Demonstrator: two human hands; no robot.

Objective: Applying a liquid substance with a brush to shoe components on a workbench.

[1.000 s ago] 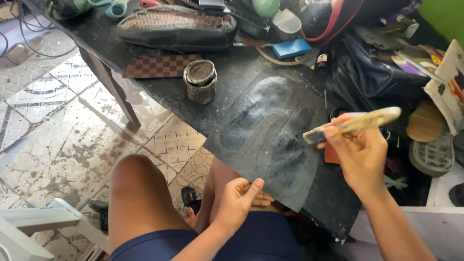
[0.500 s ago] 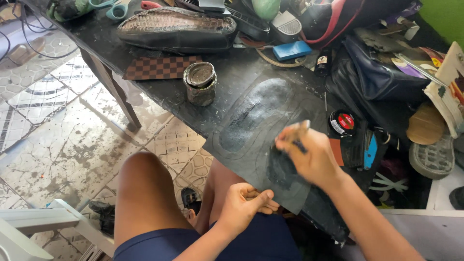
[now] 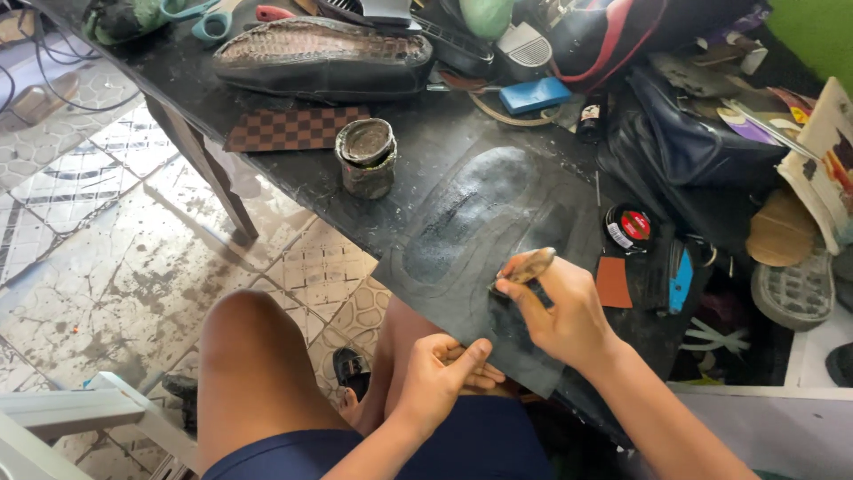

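Dark rubber sheet (image 3: 498,222) — glossy sole-shaped patch — under right hand's (image 3: 564,311) brush (image 3: 526,267).

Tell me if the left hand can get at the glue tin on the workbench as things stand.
Probably yes. The left hand pinches the near edge of the black rubber sheet; the glue tin stands uncovered beyond it with only bare workbench between. It would need to let go first.

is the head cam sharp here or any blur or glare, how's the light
Head view: daylight is bright on the tiled floor, washing out the pale tiles; the black table stays dark. The rubber sheet shows a soft sheen, not hard glare. The right hand and its brush look slightly smeared; the left hand is sharper. Edges bow a little from the wide lens.
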